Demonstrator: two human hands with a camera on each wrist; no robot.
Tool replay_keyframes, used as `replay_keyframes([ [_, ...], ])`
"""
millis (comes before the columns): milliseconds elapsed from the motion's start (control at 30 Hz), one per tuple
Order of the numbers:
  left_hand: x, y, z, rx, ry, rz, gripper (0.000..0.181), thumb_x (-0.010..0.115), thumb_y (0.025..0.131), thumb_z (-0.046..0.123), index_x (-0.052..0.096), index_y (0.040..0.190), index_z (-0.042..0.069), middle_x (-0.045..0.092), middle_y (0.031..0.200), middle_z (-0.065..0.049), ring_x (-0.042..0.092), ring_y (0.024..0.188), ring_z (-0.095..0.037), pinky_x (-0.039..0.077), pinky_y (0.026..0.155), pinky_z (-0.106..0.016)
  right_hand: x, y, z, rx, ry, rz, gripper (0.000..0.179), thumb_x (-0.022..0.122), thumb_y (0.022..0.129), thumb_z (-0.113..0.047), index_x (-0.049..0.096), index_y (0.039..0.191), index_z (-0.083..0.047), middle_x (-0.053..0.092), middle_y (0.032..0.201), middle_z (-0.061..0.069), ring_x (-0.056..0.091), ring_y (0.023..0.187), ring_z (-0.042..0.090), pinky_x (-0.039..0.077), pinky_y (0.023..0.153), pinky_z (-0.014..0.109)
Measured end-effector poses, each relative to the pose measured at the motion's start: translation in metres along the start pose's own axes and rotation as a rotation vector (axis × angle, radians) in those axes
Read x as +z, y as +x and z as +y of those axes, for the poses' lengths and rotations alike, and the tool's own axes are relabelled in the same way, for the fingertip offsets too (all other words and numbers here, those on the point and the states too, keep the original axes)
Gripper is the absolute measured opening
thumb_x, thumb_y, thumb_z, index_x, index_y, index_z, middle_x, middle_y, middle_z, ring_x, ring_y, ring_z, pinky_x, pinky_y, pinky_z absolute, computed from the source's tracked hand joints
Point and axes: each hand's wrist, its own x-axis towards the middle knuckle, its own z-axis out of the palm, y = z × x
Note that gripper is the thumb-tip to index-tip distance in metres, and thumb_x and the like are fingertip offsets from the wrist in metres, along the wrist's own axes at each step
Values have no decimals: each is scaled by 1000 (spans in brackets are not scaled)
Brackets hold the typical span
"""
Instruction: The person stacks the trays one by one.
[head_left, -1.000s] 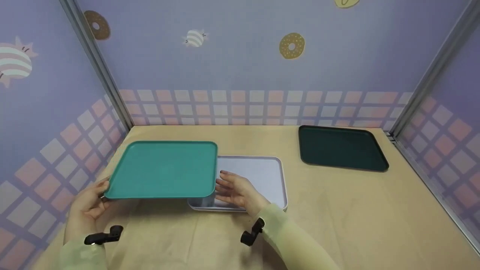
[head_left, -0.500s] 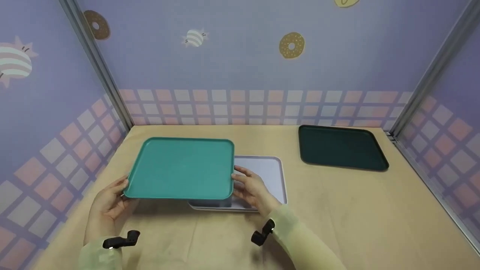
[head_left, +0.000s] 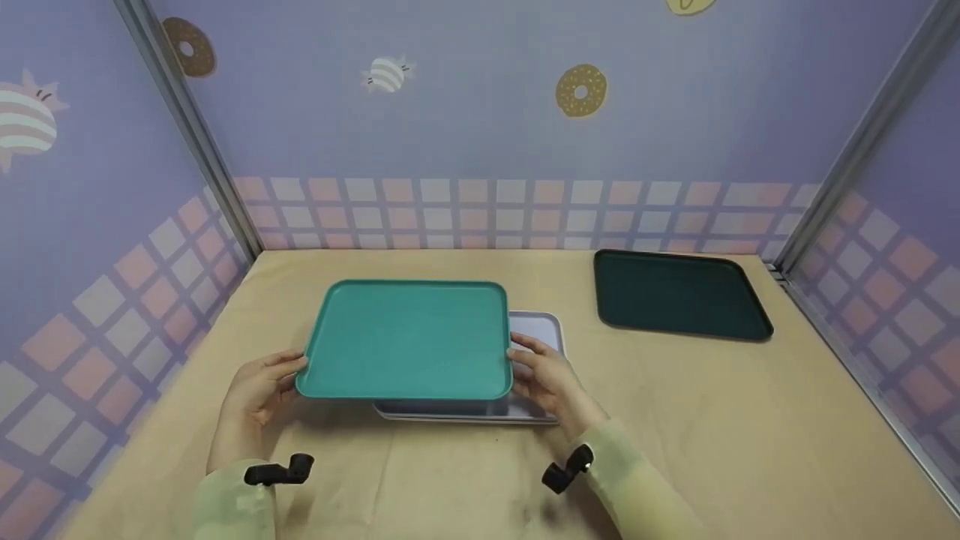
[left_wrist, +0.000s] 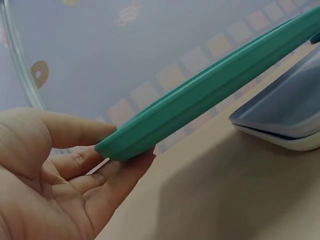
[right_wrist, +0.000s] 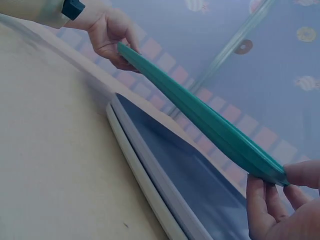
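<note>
A teal rectangular tray (head_left: 409, 341) is held in the air between my two hands. My left hand (head_left: 259, 390) grips its left edge, thumb above and fingers underneath, as the left wrist view shows. On the opposite edge, my right hand (head_left: 547, 379) pinches the rim with the thumb over it and fingers below (right_wrist: 262, 205). Beneath the raised tray lies a pale lavender tray (head_left: 544, 326), mostly covered in the head view. Both wrist views show it stacked on a whitish tray (right_wrist: 135, 167), with a gap between the teal tray and this stack.
A dark green tray (head_left: 679, 296) lies flat at the back right of the table (head_left: 450, 480), which has a beige covering. Patterned purple walls (head_left: 480, 135) enclose the back and both sides, with metal posts (head_left: 202, 150) at the corners.
The teal tray has moved right, over the lavender tray, carried along by my left hand. My right hand, at first beside its right edge, has taken hold of that edge.
</note>
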Motion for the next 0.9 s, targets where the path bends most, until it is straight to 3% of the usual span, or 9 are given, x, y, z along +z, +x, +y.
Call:
replay_keyframes([
  [67,10,3,2,-12,68,15,53,67,101,13,48,147,-7,73,89,12,74,81,-5,61,76,-22,-8,-2,-4,-1,0,8,47,60,103,-8,51,148,-5,67,103,5,69,87,16,60,72,29],
  [133,19,7,4,-24,130,33,60,68,100,16,44,149,-10,74,87,12,74,80,-4,62,75,-22,-16,-3,-8,1,1,17,47,60,103,-8,50,149,-5,66,103,5,69,87,16,60,72,28],
  [267,35,13,6,-23,222,48,57,70,100,19,51,147,-7,74,90,11,74,81,-4,63,76,-24,-32,-6,-17,3,-35,40,49,60,103,-8,49,150,-5,67,103,3,70,86,14,60,71,27],
  [533,62,22,0,3,302,13,52,70,99,15,55,145,-4,75,106,2,73,87,-7,63,80,-29,-62,-12,-29,-31,-233,128,47,63,99,-3,54,145,0,66,102,3,67,80,10,58,70,24],
  [767,75,25,-10,36,361,6,43,70,97,7,61,137,-8,74,118,-13,72,92,-11,62,88,-36,-75,-10,-32,-61,-305,169,46,65,92,7,59,138,6,64,103,8,65,86,15,57,77,26],
  [900,81,26,-14,23,402,2,42,71,96,7,62,134,-9,72,125,-20,72,93,-13,63,85,-34,-81,-9,-32,-58,-339,183,45,64,92,7,60,137,7,64,105,8,64,85,15,57,77,27],
])
